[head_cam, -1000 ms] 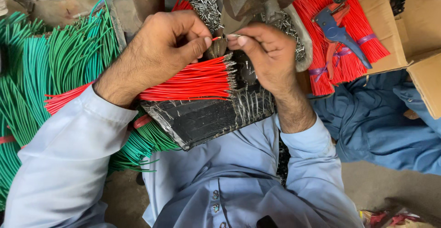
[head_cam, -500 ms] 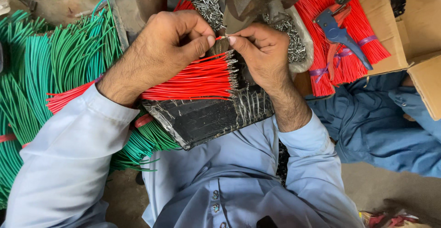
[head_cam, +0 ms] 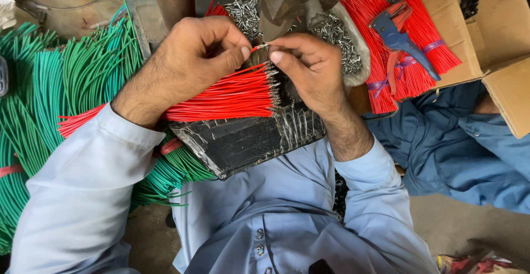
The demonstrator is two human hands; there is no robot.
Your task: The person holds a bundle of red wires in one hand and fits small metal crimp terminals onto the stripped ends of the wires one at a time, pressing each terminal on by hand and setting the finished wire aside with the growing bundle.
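One red wire (head_cam: pixel 255 48) is pinched by left hand (head_cam: pixel 190 58) and right hand (head_cam: pixel 309 67), fingertips nearly meeting, wrists bent inward above the red bundle (head_cam: pixel 221 97).

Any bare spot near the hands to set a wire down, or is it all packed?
Mostly packed. Bare: the near strip of the black board below the red wire bundle, and floor at lower right. Crowded: green wires left, metal terminals behind the right hand, left hand over the bundle.
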